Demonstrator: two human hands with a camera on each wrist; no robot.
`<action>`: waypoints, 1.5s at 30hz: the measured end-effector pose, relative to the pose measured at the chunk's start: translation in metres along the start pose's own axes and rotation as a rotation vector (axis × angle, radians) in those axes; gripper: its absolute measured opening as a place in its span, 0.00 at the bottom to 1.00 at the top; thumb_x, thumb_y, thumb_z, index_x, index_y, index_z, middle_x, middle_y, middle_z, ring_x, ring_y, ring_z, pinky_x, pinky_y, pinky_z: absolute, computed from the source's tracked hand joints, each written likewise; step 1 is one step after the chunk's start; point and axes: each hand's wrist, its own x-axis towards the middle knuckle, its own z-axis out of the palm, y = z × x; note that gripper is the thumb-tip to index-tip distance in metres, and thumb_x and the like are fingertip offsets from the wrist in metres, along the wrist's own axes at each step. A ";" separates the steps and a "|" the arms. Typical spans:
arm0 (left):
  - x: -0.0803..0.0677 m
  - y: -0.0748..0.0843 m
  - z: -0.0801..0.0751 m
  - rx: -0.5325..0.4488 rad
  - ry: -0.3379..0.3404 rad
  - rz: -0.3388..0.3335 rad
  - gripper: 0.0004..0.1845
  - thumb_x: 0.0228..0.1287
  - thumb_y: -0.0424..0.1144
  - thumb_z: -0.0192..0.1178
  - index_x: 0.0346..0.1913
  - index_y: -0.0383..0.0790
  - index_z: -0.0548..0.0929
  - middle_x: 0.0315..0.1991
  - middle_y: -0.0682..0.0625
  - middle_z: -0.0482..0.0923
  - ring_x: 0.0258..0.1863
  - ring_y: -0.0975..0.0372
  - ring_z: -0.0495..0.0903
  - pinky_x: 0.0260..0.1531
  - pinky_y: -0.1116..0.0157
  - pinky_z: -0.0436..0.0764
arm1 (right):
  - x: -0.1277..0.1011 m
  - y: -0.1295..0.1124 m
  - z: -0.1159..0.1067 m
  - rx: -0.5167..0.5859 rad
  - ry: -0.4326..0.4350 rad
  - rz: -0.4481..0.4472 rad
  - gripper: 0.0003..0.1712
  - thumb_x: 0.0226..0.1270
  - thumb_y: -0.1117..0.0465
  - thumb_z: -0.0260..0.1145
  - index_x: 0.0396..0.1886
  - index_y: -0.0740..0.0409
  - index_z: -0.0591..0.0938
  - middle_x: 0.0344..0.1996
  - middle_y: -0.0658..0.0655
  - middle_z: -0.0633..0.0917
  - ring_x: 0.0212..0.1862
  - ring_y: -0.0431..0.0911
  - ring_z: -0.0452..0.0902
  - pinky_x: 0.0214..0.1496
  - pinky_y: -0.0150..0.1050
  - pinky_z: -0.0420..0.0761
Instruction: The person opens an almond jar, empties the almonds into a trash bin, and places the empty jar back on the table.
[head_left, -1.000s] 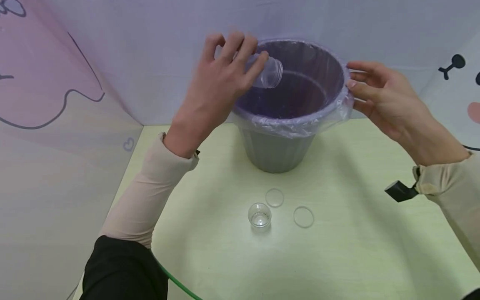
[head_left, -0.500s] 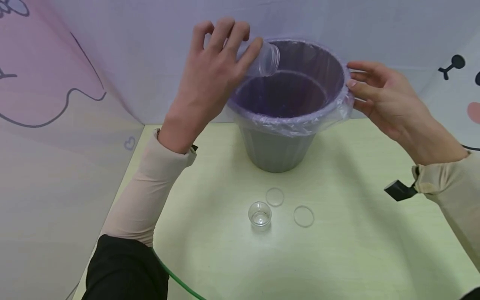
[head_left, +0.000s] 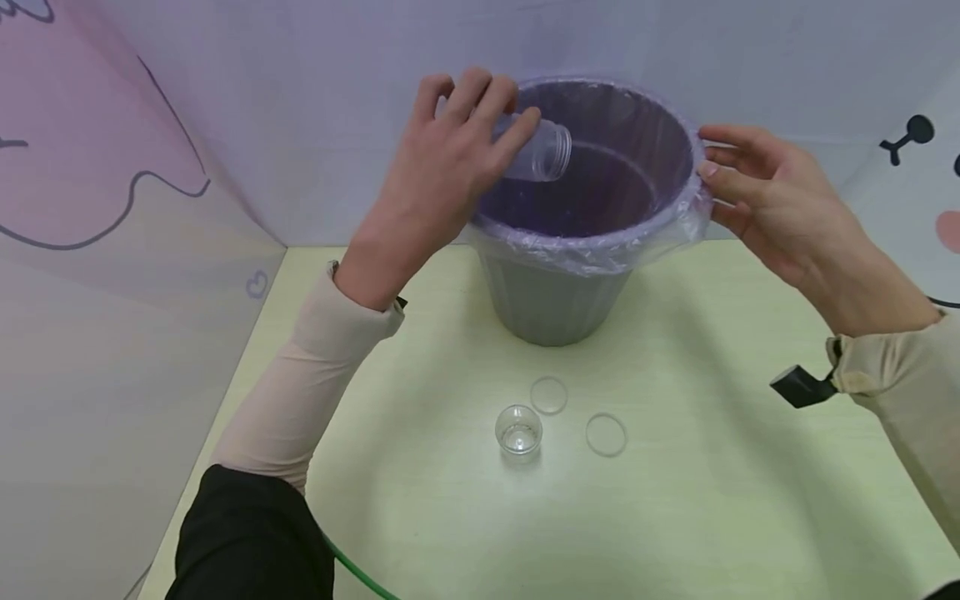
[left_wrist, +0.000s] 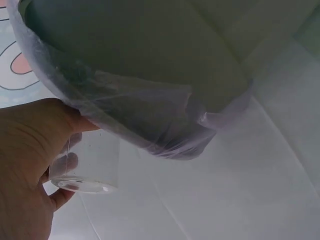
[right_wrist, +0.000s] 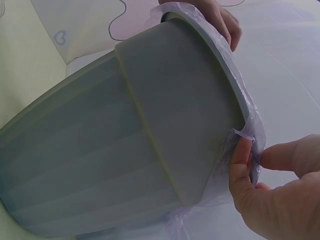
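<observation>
The bin [head_left: 570, 250] may tip on the table [head_left: 675, 517], as only the right hand [head_left: 780, 200] steadies its rim with fingers nearly straight. The left hand's [head_left: 442, 175] curled grip tilts a cup [head_left: 536, 150] over it; loosened, it drops in.

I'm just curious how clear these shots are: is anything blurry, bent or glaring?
Head view: even, soft light, sharp on the table; the left hand and its clear jar look slightly smeared, and the table edges bow as through a wide lens. Left wrist view: the bin looms close and soft, dim greenish. Right wrist view: the bin's liner is washed pale beside the right hand.
</observation>
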 end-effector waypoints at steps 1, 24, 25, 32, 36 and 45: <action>0.001 0.000 0.000 0.010 0.028 -0.009 0.26 0.78 0.22 0.35 0.59 0.46 0.81 0.50 0.47 0.76 0.51 0.51 0.72 0.52 0.53 0.73 | 0.000 0.000 0.000 0.003 0.000 -0.002 0.26 0.75 0.75 0.60 0.69 0.59 0.74 0.57 0.58 0.81 0.49 0.47 0.84 0.45 0.37 0.88; -0.027 -0.013 -0.019 -0.228 -0.006 -0.261 0.26 0.67 0.38 0.70 0.67 0.48 0.79 0.56 0.44 0.75 0.56 0.47 0.71 0.50 0.48 0.71 | 0.004 0.000 0.000 0.004 -0.010 0.008 0.24 0.75 0.75 0.60 0.68 0.60 0.75 0.56 0.59 0.84 0.49 0.48 0.86 0.45 0.38 0.88; -0.030 -0.015 -0.020 -0.249 -0.004 -0.275 0.27 0.66 0.40 0.72 0.67 0.48 0.79 0.56 0.43 0.76 0.56 0.46 0.71 0.49 0.48 0.71 | 0.004 0.001 0.000 0.014 -0.013 0.009 0.24 0.75 0.75 0.60 0.67 0.60 0.75 0.56 0.59 0.84 0.49 0.48 0.86 0.45 0.38 0.88; -0.054 -0.022 -0.027 -0.395 0.021 -0.400 0.34 0.63 0.45 0.75 0.71 0.44 0.77 0.56 0.37 0.74 0.51 0.42 0.70 0.49 0.46 0.71 | 0.004 0.001 -0.005 0.042 -0.040 0.004 0.23 0.76 0.76 0.58 0.67 0.62 0.76 0.54 0.60 0.86 0.47 0.49 0.87 0.46 0.40 0.89; -0.069 -0.022 -0.027 -0.479 0.051 -0.481 0.35 0.63 0.46 0.75 0.71 0.42 0.77 0.55 0.35 0.74 0.50 0.42 0.70 0.53 0.48 0.70 | 0.001 0.003 -0.008 0.007 -0.045 -0.009 0.22 0.76 0.75 0.58 0.66 0.62 0.77 0.53 0.59 0.87 0.47 0.48 0.87 0.46 0.40 0.89; -0.111 -0.010 -0.018 -0.675 0.007 -0.685 0.35 0.60 0.45 0.77 0.70 0.41 0.77 0.57 0.38 0.75 0.54 0.49 0.73 0.58 0.55 0.70 | -0.013 0.010 -0.012 -0.177 -0.031 -0.045 0.28 0.74 0.70 0.64 0.71 0.60 0.74 0.61 0.55 0.80 0.51 0.46 0.85 0.47 0.35 0.89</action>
